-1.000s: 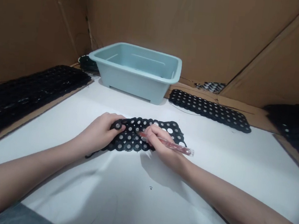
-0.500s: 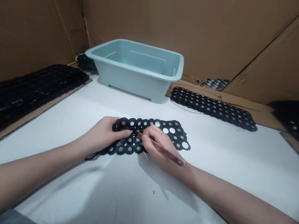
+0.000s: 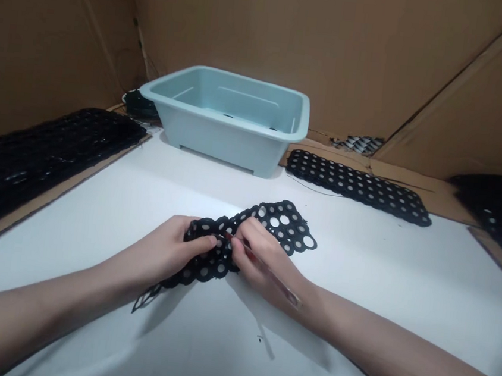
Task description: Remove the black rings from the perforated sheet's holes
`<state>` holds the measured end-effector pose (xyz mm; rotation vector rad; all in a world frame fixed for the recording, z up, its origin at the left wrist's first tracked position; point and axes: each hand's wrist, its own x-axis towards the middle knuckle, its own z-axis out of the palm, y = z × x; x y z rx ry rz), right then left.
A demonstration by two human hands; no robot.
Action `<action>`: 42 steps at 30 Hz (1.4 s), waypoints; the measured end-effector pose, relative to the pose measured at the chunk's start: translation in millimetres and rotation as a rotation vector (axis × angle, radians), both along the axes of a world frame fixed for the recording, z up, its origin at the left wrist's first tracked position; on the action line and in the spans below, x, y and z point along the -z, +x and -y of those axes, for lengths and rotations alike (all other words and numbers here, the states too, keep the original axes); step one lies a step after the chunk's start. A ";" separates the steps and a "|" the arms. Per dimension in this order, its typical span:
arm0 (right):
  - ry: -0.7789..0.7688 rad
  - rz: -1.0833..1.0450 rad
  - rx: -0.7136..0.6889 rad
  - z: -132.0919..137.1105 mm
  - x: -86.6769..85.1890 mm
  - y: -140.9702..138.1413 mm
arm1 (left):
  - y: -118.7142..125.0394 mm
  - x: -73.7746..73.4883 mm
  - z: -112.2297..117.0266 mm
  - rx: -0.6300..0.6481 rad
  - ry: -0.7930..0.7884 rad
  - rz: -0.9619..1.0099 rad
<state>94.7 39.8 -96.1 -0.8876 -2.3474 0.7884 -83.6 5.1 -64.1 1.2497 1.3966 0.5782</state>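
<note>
- Left hand [image 3: 159,250]: grip clamped on a black perforated ring mat [image 3: 280,224], pinching near its middle.
- Right hand [image 3: 260,267]: grip closed around a translucent red pen [image 3: 277,283], its tip among the rings.
- A firm, taut left pinch should steady the tip.
- Mat twisted, narrow end dangling, over the white surface [image 3: 359,271], in front of a pale blue plastic basin [image 3: 220,143].

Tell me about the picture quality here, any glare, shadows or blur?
In the head view, the white sheet glares softly, the right hand throws a soft shadow onto it, the black mat at left is too dark to show detail, and the top right corner darkens.
</note>
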 end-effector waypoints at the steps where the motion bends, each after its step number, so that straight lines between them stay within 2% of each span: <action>1: -0.008 -0.017 -0.011 -0.7 -0.1 0.6 | -1.5 -0.7 -2.2 0.019 0.013 -0.014; 5: -0.105 -0.096 -0.046 -2.2 -5.0 4.4 | -6.3 -0.1 -13.1 0.010 0.205 -0.180; 8: -0.243 -0.124 0.032 -1.8 -10.5 6.1 | -7.4 3.1 -17.4 -0.015 0.356 -0.275; 10: -0.311 -0.131 0.086 -1.4 -12.7 6.0 | -7.8 5.0 -18.4 -0.018 0.398 -0.286; 16: -0.358 -0.108 0.171 -1.8 -10.9 3.5 | -11.4 5.9 -20.9 -0.050 0.370 -0.275; 28: -0.213 -0.068 0.096 -2.7 -6.8 0.0 | -8.3 8.8 -21.1 -0.063 0.325 -0.283; 32: -0.164 -0.054 0.108 -4.3 -5.0 -4.2 | -5.3 8.3 -13.1 -0.102 0.193 -0.149; 37: -0.124 -0.060 0.091 -4.5 -2.5 -6.4 | 1.4 -3.9 -2.4 -0.145 -0.011 0.037; 39: -0.130 -0.050 0.098 -5.0 -3.0 -6.6 | 1.4 -6.6 -4.4 -0.136 0.003 -0.005; 42: -0.168 -0.041 0.091 -6.9 -6.4 -4.3 | -3.1 -3.8 -13.8 -0.017 0.156 -0.200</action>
